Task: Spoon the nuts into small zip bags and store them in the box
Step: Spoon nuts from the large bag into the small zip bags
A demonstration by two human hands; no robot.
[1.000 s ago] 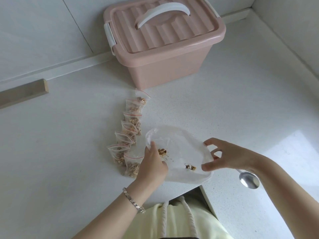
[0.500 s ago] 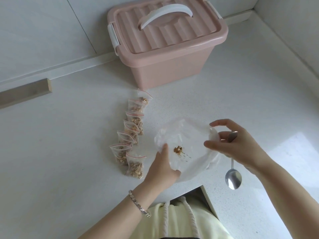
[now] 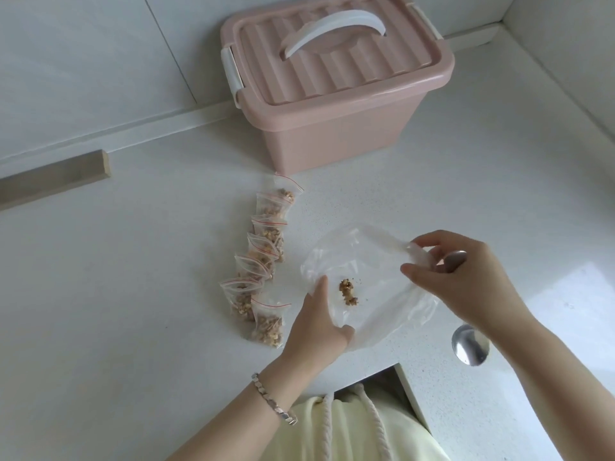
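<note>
My left hand (image 3: 319, 327) grips the near edge of the large clear plastic bag (image 3: 382, 261), with the thumb lying on top of the film. My right hand (image 3: 466, 277) pinches the far right edge of the bag between thumb and fingers. The handle of the shiny metal spoon (image 3: 470, 349) passes through this same hand, and its bowl shows below my wrist. A small heap of brown nuts (image 3: 347, 292) lies inside the bag, on the white speckled counter (image 3: 133, 294). To the left lies a row of small filled zip bags with red strips (image 3: 263, 261). Behind them stands the pink plastic box with a white handle (image 3: 332, 128), its lid closed.
</note>
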